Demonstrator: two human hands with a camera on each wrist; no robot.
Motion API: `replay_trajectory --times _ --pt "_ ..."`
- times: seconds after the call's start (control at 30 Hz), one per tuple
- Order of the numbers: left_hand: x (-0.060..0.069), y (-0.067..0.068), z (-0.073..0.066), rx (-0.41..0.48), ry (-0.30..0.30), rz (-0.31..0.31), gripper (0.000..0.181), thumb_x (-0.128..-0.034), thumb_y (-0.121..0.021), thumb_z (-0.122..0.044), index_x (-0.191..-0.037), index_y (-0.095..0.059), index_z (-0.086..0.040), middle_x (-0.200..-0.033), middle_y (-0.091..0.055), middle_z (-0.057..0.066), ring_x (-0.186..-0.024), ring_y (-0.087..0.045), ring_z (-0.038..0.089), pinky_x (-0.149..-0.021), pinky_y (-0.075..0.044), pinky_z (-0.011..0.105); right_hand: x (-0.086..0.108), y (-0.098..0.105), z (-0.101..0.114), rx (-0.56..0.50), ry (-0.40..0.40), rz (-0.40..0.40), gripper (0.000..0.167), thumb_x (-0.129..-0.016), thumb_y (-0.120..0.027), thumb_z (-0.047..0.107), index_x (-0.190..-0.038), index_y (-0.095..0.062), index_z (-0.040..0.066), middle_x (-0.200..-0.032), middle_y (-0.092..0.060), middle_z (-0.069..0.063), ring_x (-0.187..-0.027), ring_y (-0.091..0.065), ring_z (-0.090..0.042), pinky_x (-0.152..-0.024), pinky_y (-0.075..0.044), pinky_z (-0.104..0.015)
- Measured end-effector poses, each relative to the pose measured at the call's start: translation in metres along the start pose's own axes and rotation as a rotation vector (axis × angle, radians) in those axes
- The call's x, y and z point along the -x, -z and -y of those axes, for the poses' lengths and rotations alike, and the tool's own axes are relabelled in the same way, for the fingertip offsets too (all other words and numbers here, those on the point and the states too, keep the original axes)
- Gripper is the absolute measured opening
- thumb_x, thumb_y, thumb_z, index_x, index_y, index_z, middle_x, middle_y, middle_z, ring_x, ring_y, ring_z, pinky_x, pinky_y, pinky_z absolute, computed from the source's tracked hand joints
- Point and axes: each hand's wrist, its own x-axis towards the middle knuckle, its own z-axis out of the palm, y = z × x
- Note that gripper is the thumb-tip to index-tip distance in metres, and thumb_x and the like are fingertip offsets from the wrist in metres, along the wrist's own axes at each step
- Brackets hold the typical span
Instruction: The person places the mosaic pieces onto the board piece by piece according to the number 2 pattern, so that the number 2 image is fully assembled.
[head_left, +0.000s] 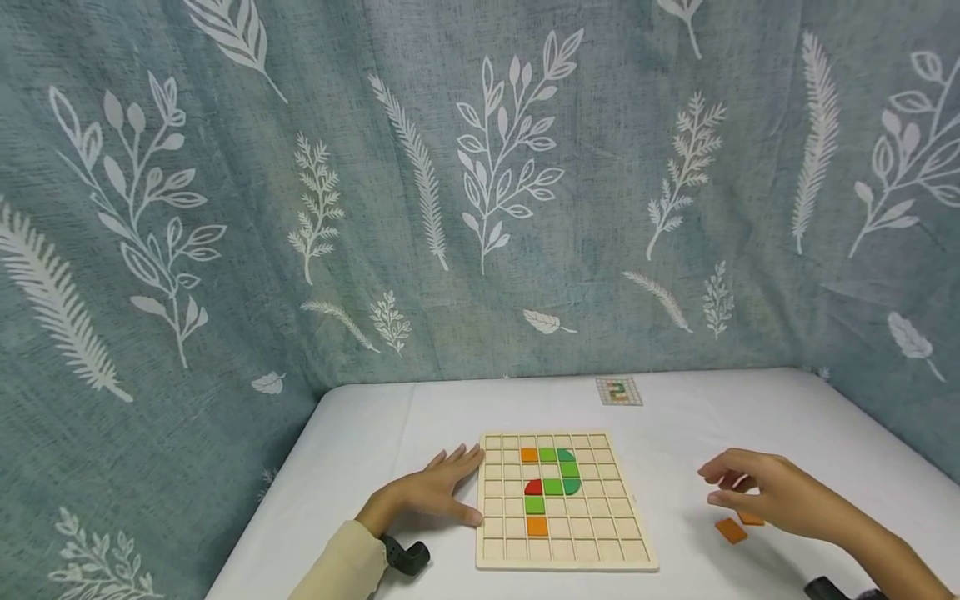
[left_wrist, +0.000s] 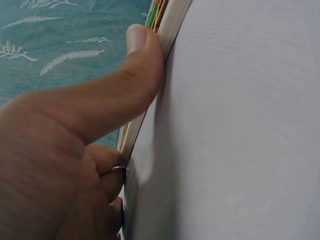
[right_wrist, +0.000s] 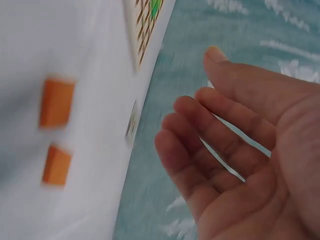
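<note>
A pale wooden grid board (head_left: 600, 550) lies on the white table, with orange, green, teal and red tiles set in a question-mark-like curve. Its lowest orange tile (head_left: 537, 526) sits in the lower left part of the grid. My left hand (head_left: 435, 487) rests at the board's left edge, thumb and fingertips touching it. To the right of the board, my right hand (head_left: 772, 492) hovers above the table with loosely bent fingers and nothing in them. Beneath it lie two loose orange tiles, one nearer the board (head_left: 731, 531) and another partly hidden by the hand (head_left: 751, 518).
A small pattern card (head_left: 619, 392) with a coloured grid picture lies behind the board, near the table's far edge. A blue-green curtain (head_left: 450, 208) with white leaf prints hangs around the back and sides of the white table (head_left: 375, 433).
</note>
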Motion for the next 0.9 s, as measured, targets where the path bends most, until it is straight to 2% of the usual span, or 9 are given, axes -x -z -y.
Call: replay_trajectory --times 0.17,0.37,0.67,0.77,0.9 --pt "0.0 -0.001 0.001 -0.006 -0.008 0.004 0.11 -0.0814 -0.076 -0.056 -0.161 -0.016 -0.009 -0.169 -0.011 0.009 -0.158 -0.004 0.029 -0.127 -0.001 0.054 0.022 0.005 -0.031 -0.046 -0.083 0.025 0.024 -0.096 -0.067 0.017 -0.115 -0.067 0.003 -0.104 -0.07 0.01 -0.086 -0.059 0.008 -0.069 -0.055 -0.02" --pt "0.001 0.0 0.0 -0.002 -0.016 -0.002 0.11 -0.0813 -0.076 -0.056 -0.16 -0.016 -0.008 -0.169 -0.011 0.009 -0.158 -0.004 0.029 -0.127 -0.002 0.054 0.037 0.001 -0.062 -0.112 -0.109 0.05 0.024 -0.096 -0.066 0.011 -0.114 -0.066 -0.004 -0.103 -0.07 0.009 -0.087 -0.059 0.008 -0.069 -0.055 -0.019" --pt "-0.002 0.001 0.002 -0.011 -0.019 0.001 0.11 -0.0819 -0.075 -0.057 -0.161 -0.015 -0.008 -0.169 -0.01 0.009 -0.157 -0.003 0.029 -0.127 -0.001 0.054 0.038 -0.007 -0.077 -0.056 -0.122 0.046 0.029 -0.09 -0.073 0.016 -0.113 -0.068 -0.001 -0.098 -0.071 0.005 -0.085 -0.058 0.009 -0.069 -0.055 -0.017" --pt "-0.002 0.002 0.002 -0.011 -0.015 -0.002 0.11 -0.0819 -0.075 -0.057 -0.161 -0.015 -0.009 -0.169 -0.01 0.008 -0.158 -0.003 0.029 -0.127 -0.002 0.054 0.037 -0.009 -0.078 -0.029 -0.095 0.032 0.028 -0.089 -0.075 0.016 -0.111 -0.07 0.0 -0.098 -0.07 0.005 -0.086 -0.058 0.01 -0.068 -0.055 -0.017" --pt "-0.002 0.002 0.001 -0.014 -0.01 0.002 0.11 -0.0814 -0.075 -0.058 -0.161 -0.016 -0.009 -0.169 -0.011 0.007 -0.158 -0.004 0.028 -0.127 -0.002 0.054 0.037 -0.014 -0.079 -0.012 -0.007 0.007 0.026 -0.087 -0.076 0.014 -0.109 -0.073 0.001 -0.099 -0.07 0.005 -0.088 -0.058 0.012 -0.066 -0.055 -0.017"
